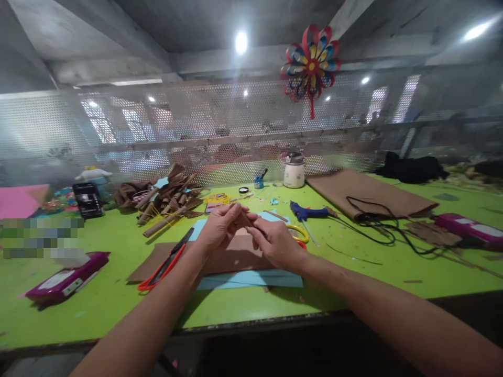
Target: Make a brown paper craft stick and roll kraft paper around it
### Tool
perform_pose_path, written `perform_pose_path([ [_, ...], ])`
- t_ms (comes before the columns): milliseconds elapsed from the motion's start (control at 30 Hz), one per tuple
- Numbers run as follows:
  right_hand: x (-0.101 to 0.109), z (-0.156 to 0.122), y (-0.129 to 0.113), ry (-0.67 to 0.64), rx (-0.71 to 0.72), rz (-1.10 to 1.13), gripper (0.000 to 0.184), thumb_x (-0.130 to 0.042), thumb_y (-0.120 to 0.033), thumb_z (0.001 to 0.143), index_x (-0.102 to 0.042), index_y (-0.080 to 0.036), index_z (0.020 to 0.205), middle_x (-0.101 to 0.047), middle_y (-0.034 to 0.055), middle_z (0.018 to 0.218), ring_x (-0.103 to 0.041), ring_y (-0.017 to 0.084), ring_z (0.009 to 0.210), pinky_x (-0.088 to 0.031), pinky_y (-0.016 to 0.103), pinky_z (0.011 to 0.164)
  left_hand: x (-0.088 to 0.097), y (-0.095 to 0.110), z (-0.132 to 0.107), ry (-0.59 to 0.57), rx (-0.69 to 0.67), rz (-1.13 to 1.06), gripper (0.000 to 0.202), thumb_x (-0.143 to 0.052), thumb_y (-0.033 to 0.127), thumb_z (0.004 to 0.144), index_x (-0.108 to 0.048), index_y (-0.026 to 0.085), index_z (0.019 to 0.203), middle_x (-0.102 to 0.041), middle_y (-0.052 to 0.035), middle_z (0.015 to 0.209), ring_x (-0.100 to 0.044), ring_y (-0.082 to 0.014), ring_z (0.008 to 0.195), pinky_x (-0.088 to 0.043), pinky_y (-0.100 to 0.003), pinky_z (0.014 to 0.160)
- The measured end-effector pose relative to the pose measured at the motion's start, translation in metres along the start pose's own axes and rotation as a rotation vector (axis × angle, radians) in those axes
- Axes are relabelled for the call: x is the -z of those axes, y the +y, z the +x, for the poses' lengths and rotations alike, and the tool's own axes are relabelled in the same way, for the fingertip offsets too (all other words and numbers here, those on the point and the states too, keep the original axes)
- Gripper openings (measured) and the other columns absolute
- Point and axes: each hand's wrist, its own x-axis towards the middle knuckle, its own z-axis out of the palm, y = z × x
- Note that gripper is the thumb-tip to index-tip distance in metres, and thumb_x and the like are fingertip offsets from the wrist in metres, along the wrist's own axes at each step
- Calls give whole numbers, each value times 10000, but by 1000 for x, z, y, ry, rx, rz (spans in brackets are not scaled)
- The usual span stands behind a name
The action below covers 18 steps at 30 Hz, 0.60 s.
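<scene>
My left hand (220, 225) and my right hand (277, 243) meet over the middle of the table, fingers closed on a narrow piece of brown paper (244, 220) that runs between them. Whether it is rolled or folded is partly hidden by my fingers. Below my hands lies a flat brown paper sheet (236, 259) on top of light blue paper (251, 279). Orange-handled scissors (167, 264) rest on the sheet's left end, beside my left forearm. Behind my right hand a yellow-handled tool (301, 233) is partly covered.
A blue glue gun (310, 211) lies beyond my right hand, its black cord (387, 235) trailing right. Rolled brown paper pieces (168, 204) are heaped at back left. A folded brown sheet (369, 193), a white jar (294, 172), a phone (87, 200) and purple boxes (70, 277) stand around.
</scene>
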Motion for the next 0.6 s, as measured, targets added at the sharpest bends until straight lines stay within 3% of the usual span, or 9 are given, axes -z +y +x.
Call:
perform_pose_path([
  [133, -2, 0, 2, -35, 23, -32, 214, -413, -243, 910, -526, -184, 738, -596, 24, 663, -537, 139, 616, -359, 252, 638, 0, -2, 2, 22, 5, -28, 265, -715, 354, 705, -650, 98, 731, -692, -67, 618, -683, -200, 688, -512, -291, 681],
  [333, -6, -1, 3, -127, -65, -12, 161, -434, -246, 901, -521, -187, 779, -587, 4, 652, -518, 124, 586, -330, 229, 575, 10, 0, 5, 116, -23, -79, 240, -696, 342, 728, -634, 111, 737, -708, -80, 664, -681, -196, 690, -521, -322, 693],
  [500, -3, -2, -4, -104, -26, -59, 206, -408, -253, 911, -520, -181, 754, -571, 6, 644, -487, 116, 565, -315, 228, 566, 13, 4, 7, 115, -31, -106, 237, -659, 339, 766, -624, 108, 735, -685, -53, 615, -663, -161, 615, -525, -288, 637],
  [600, -5, -4, -3, -89, -6, -165, 188, -403, -267, 910, -541, -179, 816, -589, 15, 656, -488, 124, 558, -300, 233, 550, 12, 3, 7, 105, 5, -126, 234, -620, 340, 802, -623, 109, 761, -688, -52, 636, -668, -164, 642, -528, -299, 678],
])
